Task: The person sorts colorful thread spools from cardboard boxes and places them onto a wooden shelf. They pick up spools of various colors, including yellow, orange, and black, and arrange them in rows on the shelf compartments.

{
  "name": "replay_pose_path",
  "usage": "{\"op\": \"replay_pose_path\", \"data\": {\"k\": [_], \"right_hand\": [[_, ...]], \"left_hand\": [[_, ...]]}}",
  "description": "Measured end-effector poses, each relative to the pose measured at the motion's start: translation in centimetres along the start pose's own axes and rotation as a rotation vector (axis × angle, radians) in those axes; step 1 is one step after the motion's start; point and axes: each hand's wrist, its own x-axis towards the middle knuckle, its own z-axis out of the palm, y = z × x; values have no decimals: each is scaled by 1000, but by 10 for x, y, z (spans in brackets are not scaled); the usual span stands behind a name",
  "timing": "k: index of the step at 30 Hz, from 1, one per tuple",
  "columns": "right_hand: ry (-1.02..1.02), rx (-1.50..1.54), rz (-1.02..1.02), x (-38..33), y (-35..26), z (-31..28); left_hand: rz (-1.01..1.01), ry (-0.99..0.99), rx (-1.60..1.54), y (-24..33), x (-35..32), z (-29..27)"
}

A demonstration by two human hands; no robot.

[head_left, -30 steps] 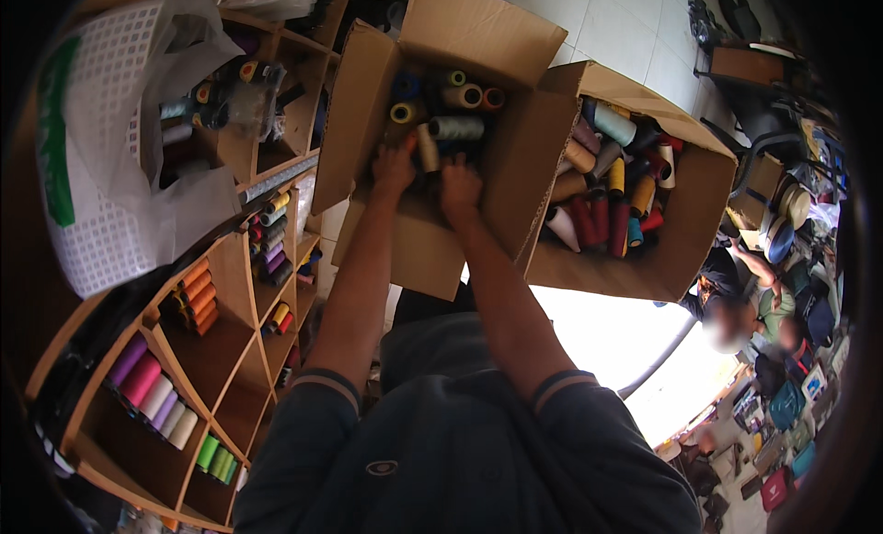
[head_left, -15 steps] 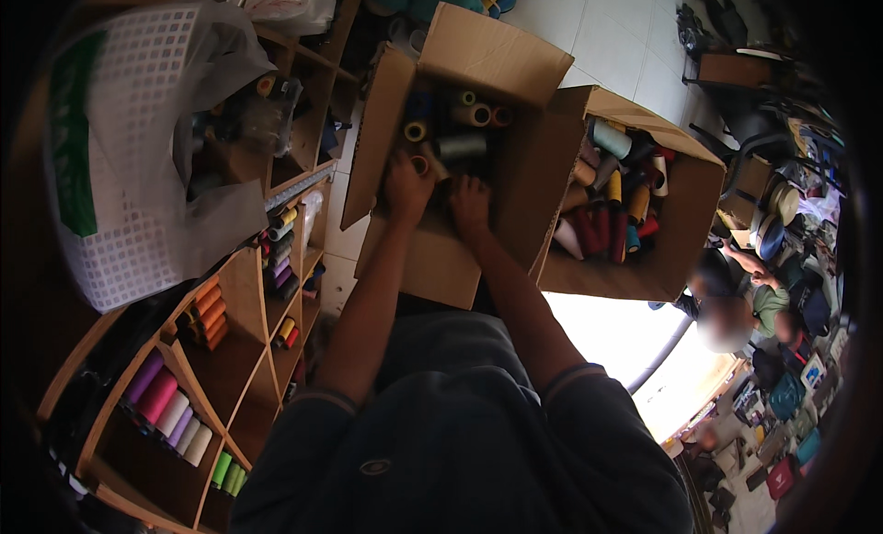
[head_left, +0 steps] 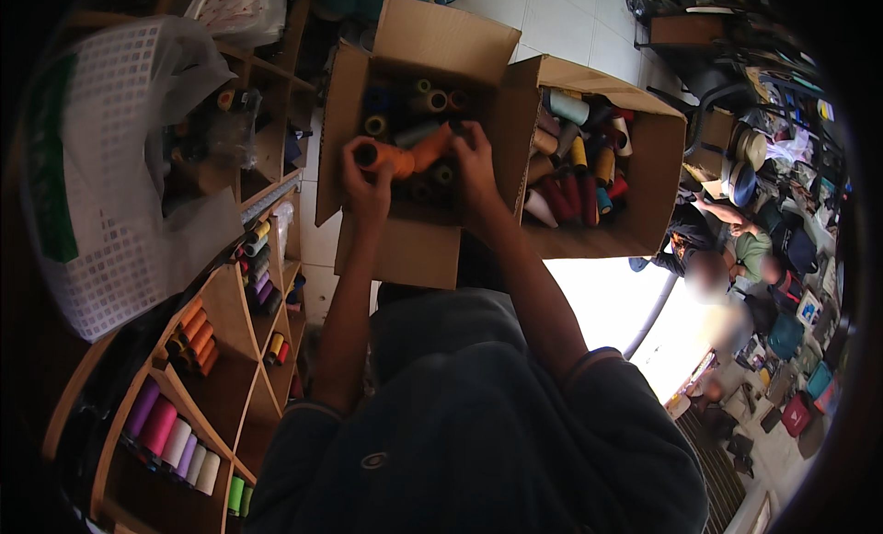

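Observation:
Both of my hands reach into an open cardboard box (head_left: 405, 249) full of thread cones. My left hand (head_left: 366, 180) grips the narrow end of an orange thread cone (head_left: 409, 157), which lies sideways above the other cones. My right hand (head_left: 476, 161) holds the wide end of that same cone. Dark, yellow and green cones (head_left: 425, 100) stand upright in the box behind it.
A second open cardboard box (head_left: 644, 166) with red, yellow and teal cones stands to the right. Wooden diamond-shaped shelves (head_left: 225, 350) with coloured spools run along the left, with a white mesh bag (head_left: 110, 194) above. A person (head_left: 727, 258) sits at the right among clutter.
My hands were digging among the cones in the box; now they have lifted an orange cone up between them. The view has shifted slightly.

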Motion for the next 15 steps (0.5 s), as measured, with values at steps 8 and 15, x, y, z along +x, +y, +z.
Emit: {"op": "replay_pose_path", "data": {"k": [8, 15], "right_hand": [[-74, 101, 90, 17, -15, 31], [-173, -660, 5, 37, 8, 34]], "left_hand": [[-545, -299, -436, -1, 41, 24], [-834, -360, -570, -17, 59, 28]]}}
